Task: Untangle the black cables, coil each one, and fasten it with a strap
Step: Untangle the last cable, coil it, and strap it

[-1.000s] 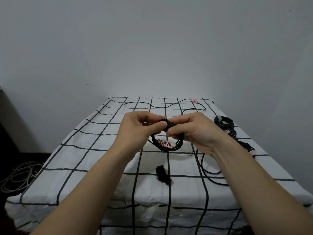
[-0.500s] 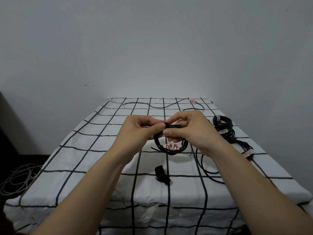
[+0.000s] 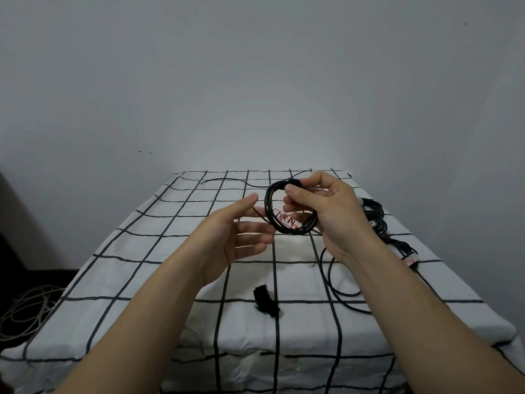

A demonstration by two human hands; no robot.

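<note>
Above the worktop [image 3: 142,251], which is wearing a white cloth with black grid lines, the right hand [image 3: 333,218] is holding one round coil of thin black cable [image 3: 267,206], its thumb and fingers pinching the top of the ring. One white label [image 3: 285,219] on the coil is showing red and black handwriting that I cannot read surely. The left hand [image 3: 227,243] is hovering just beside the coil, fingers straight and spread, holding nothing. One black strap [image 3: 265,302] is lying on the cloth, nearer the person.
</note>
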